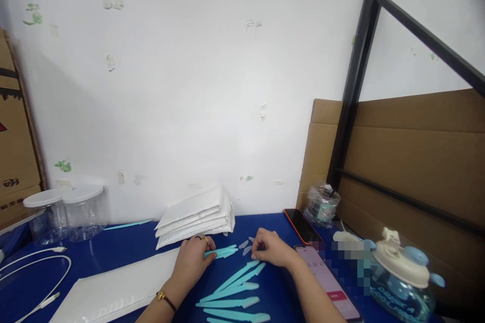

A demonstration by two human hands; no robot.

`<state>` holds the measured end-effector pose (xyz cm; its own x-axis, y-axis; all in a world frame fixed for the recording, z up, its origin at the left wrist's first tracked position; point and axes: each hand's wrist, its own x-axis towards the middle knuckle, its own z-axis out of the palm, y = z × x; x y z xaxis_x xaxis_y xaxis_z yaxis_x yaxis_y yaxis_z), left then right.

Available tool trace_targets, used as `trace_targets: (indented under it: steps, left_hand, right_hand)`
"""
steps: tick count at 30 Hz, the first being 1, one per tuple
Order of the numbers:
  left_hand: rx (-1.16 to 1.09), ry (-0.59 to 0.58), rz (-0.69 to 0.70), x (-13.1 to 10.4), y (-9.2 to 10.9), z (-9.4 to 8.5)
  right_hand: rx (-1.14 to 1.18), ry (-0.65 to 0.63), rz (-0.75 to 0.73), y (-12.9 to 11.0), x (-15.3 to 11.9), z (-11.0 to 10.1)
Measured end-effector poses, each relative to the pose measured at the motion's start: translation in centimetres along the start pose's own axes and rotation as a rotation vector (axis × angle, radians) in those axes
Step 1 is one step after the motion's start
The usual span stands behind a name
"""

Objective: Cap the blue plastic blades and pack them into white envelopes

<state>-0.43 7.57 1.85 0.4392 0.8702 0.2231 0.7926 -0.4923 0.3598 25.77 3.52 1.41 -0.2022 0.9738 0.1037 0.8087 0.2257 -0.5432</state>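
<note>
Turquoise plastic spatulas (pixel 222 252) sit bunched in my left hand (pixel 192 261), whose fingers (pixel 209 255) are pinched around their handle ends so the frosted tips point right. My right hand (pixel 272 249) rests just beside those tips on the desk (pixel 125 248), its fingers (pixel 254 252) curled down over some small pale pieces (pixel 246 247); I cannot tell whether they actually grip one. Just nearer to me, between my forearms, a fan of loose spatulas (pixel 237 292) lies flat on the blue cloth, not gathered up. I judge that only a few are in hand so far, and most of the lot is left on the desk.

Under my left wrist lies a flat white padded mailer (pixel 113 290), and behind my hands a stack of padded mailers (pixel 197 216) leans against the wall. One stray spatula (pixel 127 225) lies far back, near two clear jars with white lids (pixel 64 212). A white cable (pixel 38 267) loops at the left edge. To the right are two phones (pixel 314 247), a wrapped roll (pixel 322 204), and a water jug with a cream lid (pixel 403 277).
</note>
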Motion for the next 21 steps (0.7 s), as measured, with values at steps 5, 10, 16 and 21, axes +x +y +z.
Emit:
trace_targets:
  steps: [5, 10, 16, 21]
  left_hand:
    - [-0.086, -0.129, 0.097, -0.7, 1.4, 0.8]
    - [0.001, -0.124, 0.101, -0.4, 1.2, 1.1]
    - [0.056, -0.039, 0.022, 0.2, -0.5, -0.4]
    - [-0.067, -0.023, 0.055, -0.4, 0.3, -0.3]
  right_hand:
    - [0.004, -0.098, 0.000, -0.8, -0.1, 0.8]
    - [0.024, -0.039, -0.065, -1.3, 0.5, 1.4]
    - [-0.018, 0.114, 0.003, 0.1, 0.5, 0.4]
    - [-0.031, -0.104, -0.008, 1.1, -0.7, -0.5]
